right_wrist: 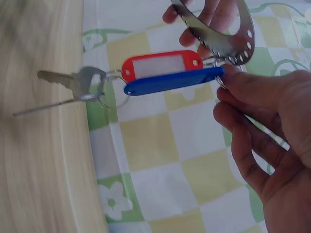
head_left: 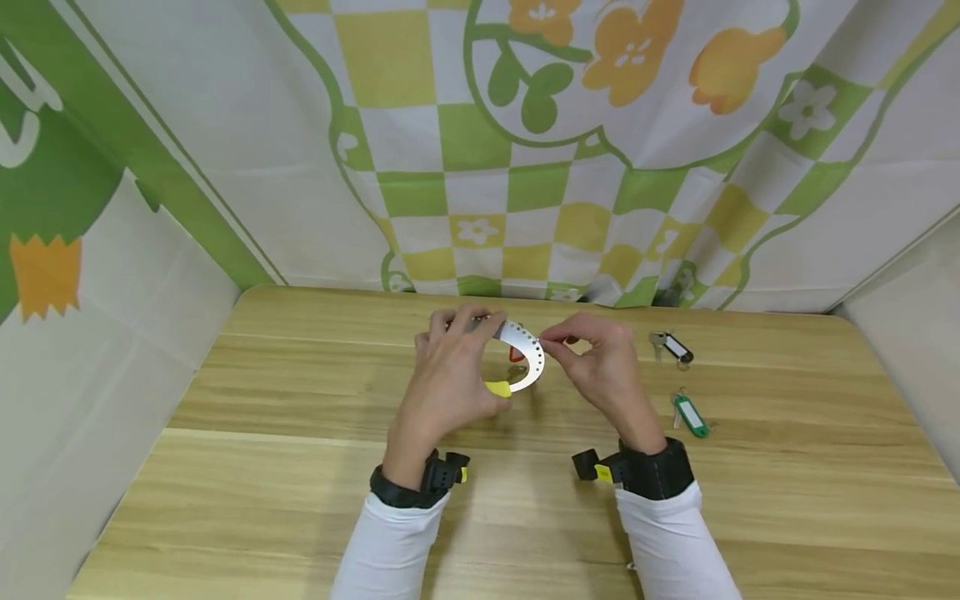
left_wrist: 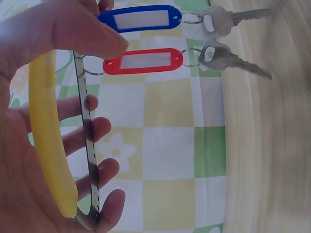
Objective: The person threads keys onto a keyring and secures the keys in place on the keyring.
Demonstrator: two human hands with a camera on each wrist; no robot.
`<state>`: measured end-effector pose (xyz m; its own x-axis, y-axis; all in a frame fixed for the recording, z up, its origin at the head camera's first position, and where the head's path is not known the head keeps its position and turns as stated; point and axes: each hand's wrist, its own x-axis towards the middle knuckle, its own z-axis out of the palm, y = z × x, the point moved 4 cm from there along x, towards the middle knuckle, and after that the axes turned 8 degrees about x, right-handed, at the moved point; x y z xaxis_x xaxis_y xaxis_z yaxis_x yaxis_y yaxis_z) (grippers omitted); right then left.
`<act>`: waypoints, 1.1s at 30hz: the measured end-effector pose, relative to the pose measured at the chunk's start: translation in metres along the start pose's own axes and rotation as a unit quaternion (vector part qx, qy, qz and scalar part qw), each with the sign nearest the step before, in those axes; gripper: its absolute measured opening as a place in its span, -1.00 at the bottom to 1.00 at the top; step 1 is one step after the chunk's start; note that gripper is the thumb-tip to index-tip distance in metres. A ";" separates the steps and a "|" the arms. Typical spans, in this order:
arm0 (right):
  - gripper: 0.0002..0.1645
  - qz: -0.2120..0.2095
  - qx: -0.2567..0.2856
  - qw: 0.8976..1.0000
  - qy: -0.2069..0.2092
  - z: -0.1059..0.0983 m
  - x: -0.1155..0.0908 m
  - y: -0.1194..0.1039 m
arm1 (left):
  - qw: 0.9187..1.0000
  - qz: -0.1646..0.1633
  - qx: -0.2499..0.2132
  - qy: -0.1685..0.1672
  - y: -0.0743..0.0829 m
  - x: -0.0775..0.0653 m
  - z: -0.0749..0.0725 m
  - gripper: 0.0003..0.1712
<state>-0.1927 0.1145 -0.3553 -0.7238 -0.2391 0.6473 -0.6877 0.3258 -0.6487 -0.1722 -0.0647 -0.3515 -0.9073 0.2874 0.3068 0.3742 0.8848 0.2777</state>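
Observation:
A curved metal plate [head_left: 534, 350] with a row of small holes and a yellow handle [left_wrist: 48, 131] is held up over the table in my left hand [head_left: 453, 358]. Its fingers curl round the plate in the left wrist view. By its ring, a red key tag [left_wrist: 146, 61] hangs from the plate, a key [left_wrist: 218, 57] dangling below. My right hand [head_left: 603, 362] pinches the ring end of a blue key tag [right_wrist: 175, 82] between thumb and index finger, close against the plate's holed edge. Another key [left_wrist: 217, 22] hangs from the blue tag.
On the wooden table [head_left: 247, 500], a black key tag [head_left: 678, 346] with a key lies beyond my right wrist. Nearer to me lies a green key tag [head_left: 690, 415], also with a key. A checked, flowered cloth [head_left: 480, 192] hangs behind the table's far edge.

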 end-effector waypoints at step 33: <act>-0.91 0.028 0.041 0.998 0.035 0.001 0.004 -0.013 | 1.000 -0.016 -0.012 0.009 0.001 0.000 -0.002 0.08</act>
<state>-0.1867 0.1087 -0.3448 -0.7581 -0.1570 0.6330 -0.6500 0.2608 -0.7137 -0.1712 -0.0651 -0.3495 -0.9156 0.2515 0.3137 0.3489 0.8847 0.3091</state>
